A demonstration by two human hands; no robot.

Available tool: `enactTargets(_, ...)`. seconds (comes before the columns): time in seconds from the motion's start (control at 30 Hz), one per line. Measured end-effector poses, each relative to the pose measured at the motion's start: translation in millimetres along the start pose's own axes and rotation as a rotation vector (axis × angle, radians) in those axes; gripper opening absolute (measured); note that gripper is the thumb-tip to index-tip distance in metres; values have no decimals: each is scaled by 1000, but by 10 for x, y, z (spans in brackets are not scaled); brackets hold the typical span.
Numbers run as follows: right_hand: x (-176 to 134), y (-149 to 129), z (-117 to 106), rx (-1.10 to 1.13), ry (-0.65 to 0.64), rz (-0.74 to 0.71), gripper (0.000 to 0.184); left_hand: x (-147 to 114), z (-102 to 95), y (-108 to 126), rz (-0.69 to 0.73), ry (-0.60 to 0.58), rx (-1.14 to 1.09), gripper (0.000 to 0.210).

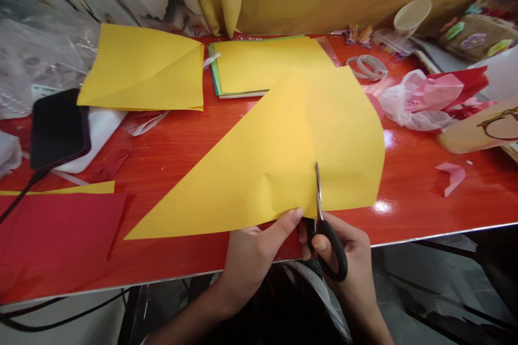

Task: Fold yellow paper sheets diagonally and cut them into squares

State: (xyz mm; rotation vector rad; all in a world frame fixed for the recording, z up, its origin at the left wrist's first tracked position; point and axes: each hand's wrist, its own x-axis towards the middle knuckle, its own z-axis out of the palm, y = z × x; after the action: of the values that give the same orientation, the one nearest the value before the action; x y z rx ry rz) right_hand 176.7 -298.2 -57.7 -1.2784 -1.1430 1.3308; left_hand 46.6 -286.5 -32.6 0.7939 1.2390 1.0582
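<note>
The folded yellow sheet lies on the glossy red counter, its long sloping edge running up to the right and its near edge hanging at the counter's front rim. It looks light and thin, likely to flop and buckle where unsupported; faint ripples show near the cut line. It would crease easily and could slide on the shiny surface, so the best hold is probably at the near edge, close beside the blades, where a pinch keeps the paper taut.

The left hand does that: it comes up from below the counter's edge, fingers curled under the sheet and thumb laid on top, pinching the near edge just left of the scissors. The right hand is clenched around the black scissor handles, a finger through the loop, wrist low and forearm angled in from the lower right. The blades point straight away from the person, already into the paper's near edge.

Farther back lie another folded yellow sheet and a stack of coloured paper.
</note>
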Motion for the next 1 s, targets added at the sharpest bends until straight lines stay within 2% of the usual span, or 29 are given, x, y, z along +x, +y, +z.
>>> enactTargets(0.1,3,3,11,34,-7,37,31,-1,5,9,-5,37,-6,10)
enactTargets(0.23,3,18,16,65,0,25,31,-11,12,11,-27,-11,-5,17)
enactTargets(0.47,17,-12,2,86,10,41,27,0,20,9,-35,-22,-18,20)
enactTargets(0.83,-16,44,6,133,20,46,30,-18,20,-19,-42,15,-56,8)
enactTargets(1.0,4,34,18,104,44,66,33,-7,17,6,-38,-42,-17,21)
